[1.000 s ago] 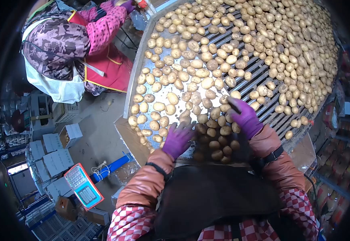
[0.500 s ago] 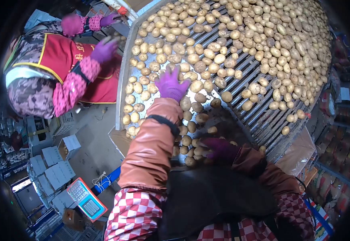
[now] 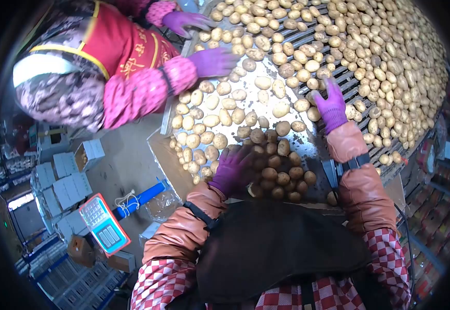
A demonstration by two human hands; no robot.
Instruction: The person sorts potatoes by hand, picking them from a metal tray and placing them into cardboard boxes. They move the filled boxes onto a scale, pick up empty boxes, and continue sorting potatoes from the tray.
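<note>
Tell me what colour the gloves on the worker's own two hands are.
Purple, on both the left hand and right hand; head view.

The sorting table (image 3: 169,111) is crowded with potatoes (image 3: 266,57), most densely toward the upper right of the frame, so a hand can hardly touch the surface there without meeting one. In the middle, around the smooth metal plate (image 3: 266,111), the potatoes lie more apart and small gaps show between them. At the upper left, a co-worker's gloved hands (image 3: 212,61) reach over the table edge. At the lower middle, a heap of potatoes (image 3: 281,178) fills the near end.
</note>
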